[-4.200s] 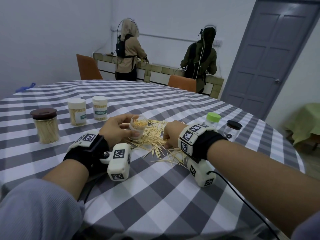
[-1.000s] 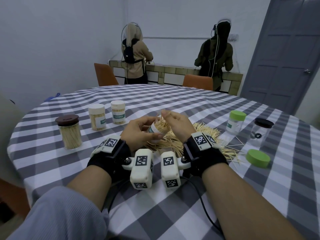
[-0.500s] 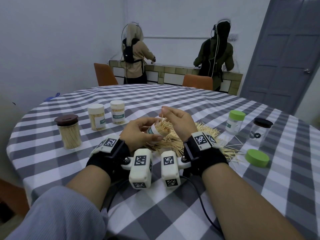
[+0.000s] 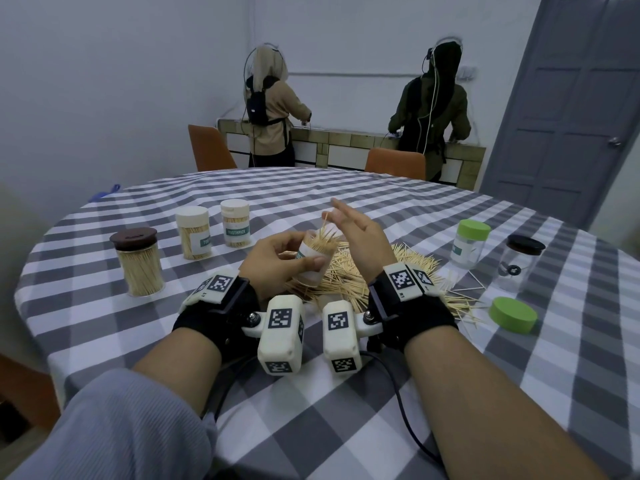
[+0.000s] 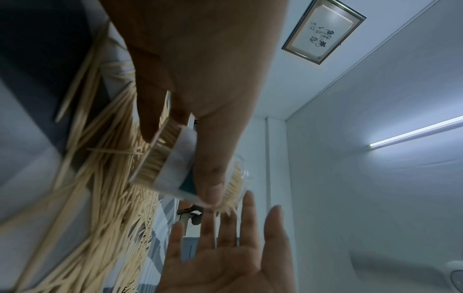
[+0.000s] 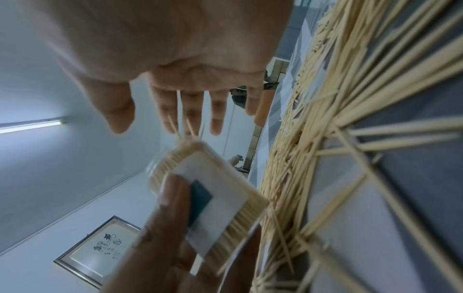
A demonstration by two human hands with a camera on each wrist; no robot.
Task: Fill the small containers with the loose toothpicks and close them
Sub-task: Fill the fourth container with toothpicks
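Above the table's [image 4: 346, 410] middle, the left hand [image 4: 273, 265] grips a clear labelled container [image 4: 313, 259] packed with toothpicks, mouth tilted up and rightward toward the right hand [image 4: 360, 237], fingers spread flat, over the loose toothpick pile [image 4: 363, 275].

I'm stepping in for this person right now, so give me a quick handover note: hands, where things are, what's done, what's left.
Left hand grips the open container, packed full, some toothpicks sticking out.
Right hand is open beside its mouth, holding nothing.
Loose toothpicks lie piled under the hands.
Done: three closed, filled containers on the left.
Left: level and cap the held one, likely with the green lid; the green-lidded jar and black-lidded jar look unfilled.
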